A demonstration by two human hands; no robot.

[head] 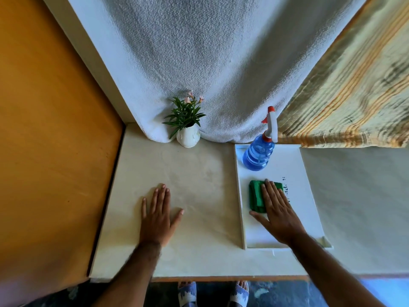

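My right hand [277,212] lies flat with straight fingers on a folded green cloth [256,197], which rests on a white tray [303,196] at the right of the cream counter [194,173]. Small dark specks [286,188] dot the tray just right of the cloth. A blue spray bottle [259,154] with a white and red trigger head stands at the tray's far left corner. My left hand [158,214] rests flat and open on the bare counter, left of the tray, holding nothing.
A small white vase with a green plant and pink flowers [188,127] stands at the back of the counter against a hanging white towel [199,63]. A striped curtain [354,85] hangs at the right. An orange wall [44,140] borders the left. My feet show below the counter's front edge.
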